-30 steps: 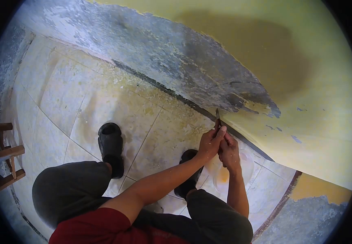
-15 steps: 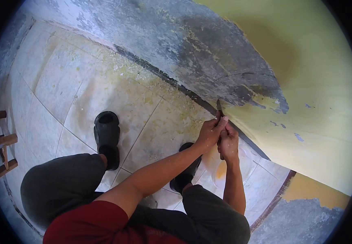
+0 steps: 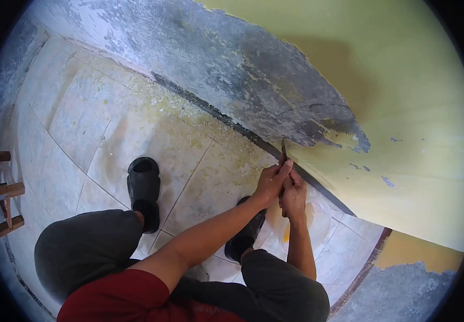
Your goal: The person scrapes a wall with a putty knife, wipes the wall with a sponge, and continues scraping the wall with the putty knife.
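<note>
A narrow, pointed knife (image 3: 283,150) sits in both of my hands, its tip at the lower wall just above the dark baseboard strip. My left hand (image 3: 271,184) is closed around the front of it, thumb along the top. Behind it, my right hand (image 3: 294,199) is wrapped round the handle, whose end pokes out below the fingers. The wall there is bare grey plaster (image 3: 275,80), bordered by yellow-green paint (image 3: 398,139) with a ragged edge. Both hands partly hide the knife.
Paint flakes (image 3: 189,115) litter the tiled floor along the baseboard (image 3: 210,110). A translucent tub (image 3: 320,220) with something yellow in it stands beside my right forearm. My dark clogs (image 3: 144,185) are on the tiles. Wooden furniture legs (image 3: 1,190) show at far left.
Both hands and the knife have shifted slightly left and down in view, and the tip now appears lower beside the plaster. The camera view has moved a little too.
</note>
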`<state>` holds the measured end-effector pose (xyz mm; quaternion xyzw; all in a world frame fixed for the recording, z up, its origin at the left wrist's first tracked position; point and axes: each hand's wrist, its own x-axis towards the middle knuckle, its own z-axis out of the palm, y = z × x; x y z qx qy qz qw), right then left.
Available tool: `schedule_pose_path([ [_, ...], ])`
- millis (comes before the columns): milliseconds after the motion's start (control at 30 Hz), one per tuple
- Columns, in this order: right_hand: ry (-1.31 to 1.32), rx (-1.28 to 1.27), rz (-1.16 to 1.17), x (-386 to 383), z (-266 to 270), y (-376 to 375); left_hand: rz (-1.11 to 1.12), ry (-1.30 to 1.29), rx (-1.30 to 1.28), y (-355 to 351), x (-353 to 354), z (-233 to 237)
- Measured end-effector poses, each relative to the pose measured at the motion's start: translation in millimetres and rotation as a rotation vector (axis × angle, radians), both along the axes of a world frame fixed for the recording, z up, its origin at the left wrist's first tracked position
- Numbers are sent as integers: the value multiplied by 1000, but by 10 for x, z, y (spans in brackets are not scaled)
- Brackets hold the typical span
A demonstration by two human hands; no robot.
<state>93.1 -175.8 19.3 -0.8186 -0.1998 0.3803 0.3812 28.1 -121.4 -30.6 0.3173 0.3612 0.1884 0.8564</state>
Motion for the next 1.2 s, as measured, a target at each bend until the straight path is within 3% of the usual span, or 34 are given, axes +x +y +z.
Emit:
schedule_pose_path([
  [200, 118, 8, -58, -35, -59, -2, 27, -18, -10, -80, 5, -86],
  [367, -53, 140, -8, 13, -327, -78, 95, -32, 57, -86, 44, -167],
  [433, 116, 52, -29, 19, -148, -43, -43, -12, 33, -18, -26, -83],
  [567, 155, 48, 18, 56, -162, -71, -17, -17, 75, -22, -34, -73],
  [733, -30, 119, 23, -11, -326, -55, 90, -91, -23, -42, -14, -222],
  [867, -38, 84, 88, 142, -263, -41, 89, -68, 87, -73, 125, -451],
  [933, 138, 55, 53, 189, -104, -24, 84, -3, 51, -102, 154, -287],
  [1033, 163, 87, 37, 176, -168, -21, 110, 63, 19, -73, 108, -97],
  [1067, 159, 84, 44, 187, -327, -8, 117, 58, 16, -60, 115, -186],
  [1133, -155, 120, 155, 118, -656, 22, 212, -26, -85, -39, 78, -478],
  [1200, -141, 120, 157, 36, -665, 143, 252, -38, -20, 118, 14, -576],
])
